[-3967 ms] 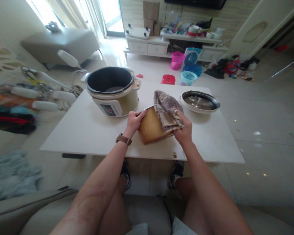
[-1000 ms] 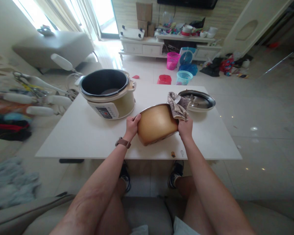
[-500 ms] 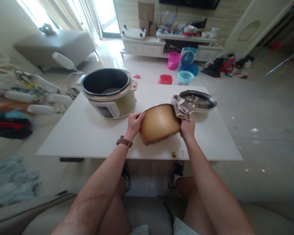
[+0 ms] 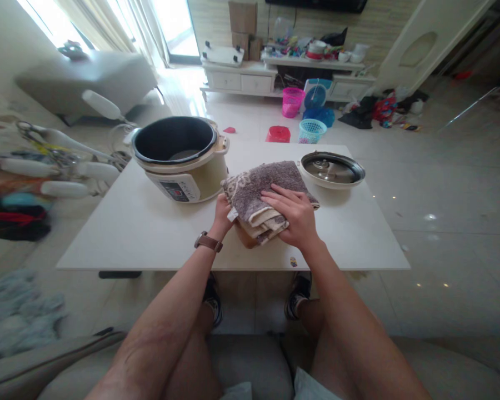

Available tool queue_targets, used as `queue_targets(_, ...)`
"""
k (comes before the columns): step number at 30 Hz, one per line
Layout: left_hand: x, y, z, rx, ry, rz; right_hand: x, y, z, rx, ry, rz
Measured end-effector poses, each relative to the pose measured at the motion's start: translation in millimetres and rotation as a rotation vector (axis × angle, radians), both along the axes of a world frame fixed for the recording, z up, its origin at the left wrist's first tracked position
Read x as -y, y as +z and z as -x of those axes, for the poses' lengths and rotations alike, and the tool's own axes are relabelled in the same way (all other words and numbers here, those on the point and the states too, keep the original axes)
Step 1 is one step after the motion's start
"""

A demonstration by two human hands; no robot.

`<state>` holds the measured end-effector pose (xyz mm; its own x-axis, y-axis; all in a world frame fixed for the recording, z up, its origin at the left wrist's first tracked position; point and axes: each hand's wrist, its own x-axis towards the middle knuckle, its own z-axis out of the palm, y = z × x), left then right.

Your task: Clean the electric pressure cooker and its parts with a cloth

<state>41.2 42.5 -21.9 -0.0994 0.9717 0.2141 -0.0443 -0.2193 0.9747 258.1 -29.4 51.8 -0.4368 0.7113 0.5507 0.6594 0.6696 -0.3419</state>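
Observation:
My left hand (image 4: 223, 214), with a brown-strapped watch on the wrist, grips the left edge of a golden-brown inner pot (image 4: 245, 238). Most of that pot is hidden under a folded grey-brown and cream towel (image 4: 254, 191). My right hand (image 4: 295, 214) holds the towel against the pot, its fingers laid across the cloth and its thumb out of sight. To the left stands an electric pressure cooker (image 4: 210, 178), lidless, its dark interior showing. A round metal lid (image 4: 335, 176) lies underside up on the right.
A small sticker or scrap (image 4: 293, 261) lies near the front edge of the white table (image 4: 141, 239). Beyond the table are a pink basket (image 4: 293, 103), a light-blue basket (image 4: 312, 132) and a red basin (image 4: 278, 134) on the floor. Whisk-like white handles (image 4: 102, 104) blur at left.
My right hand has brought the towel from the pot's right rim over its outer side, covering most of it. My left hand keeps its grip on the pot.

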Motion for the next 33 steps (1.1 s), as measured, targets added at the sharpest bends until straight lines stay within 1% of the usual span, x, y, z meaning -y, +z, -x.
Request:
queue_targets(4, 5.5, 1.4, -0.2, -0.132, 0.037, -0.022, -10.2, -11.3, -13.4, -0.239, -0.152, 0.016)
queue_targets(7, 9.1, 2.1, 0.1, -0.201, 0.047, -0.034, -19.0, -23.2, -22.7, -0.421, -0.281, 0.097)
queue_targets(11, 9.5, -2.3, 1.6, -0.186, 0.064, -0.041, -32.2, -42.9, -34.2, -0.613, -0.452, 0.262)
queue_targets(16, 6.7, -15.7, 9.4, -0.160, 0.048, -0.048, -48.5, -68.6, -47.7, -0.840, -0.606, 0.381)
queue_targets(18, 5.6, -18.5, 14.3, -0.179, 0.018, -0.070, -50.9, -73.5, -49.8, -0.890, -0.627, 0.415)
queue_targets(20, 4.7, -17.5, 18.3, -0.204, -0.006, -0.101, -50.8, -74.7, -49.6, -0.915, -0.634, 0.417)
queue_targets(24, 4.4, -6.8, 17.6, -0.186, 0.021, -0.135, -48.3, -72.2, -45.9, -0.915, -0.646, 0.391)
queue_targets(28, 4.7, 2.0, 9.9, -0.143, 0.055, -0.103, -48.0, -72.1, -44.5, -0.893, -0.629, 0.398)
queue_targets(33, 5.0, 2.2, 7.8, -0.159, 0.001, -0.035, -49.4, -76.4, -46.2, -0.873, -0.615, 0.405)
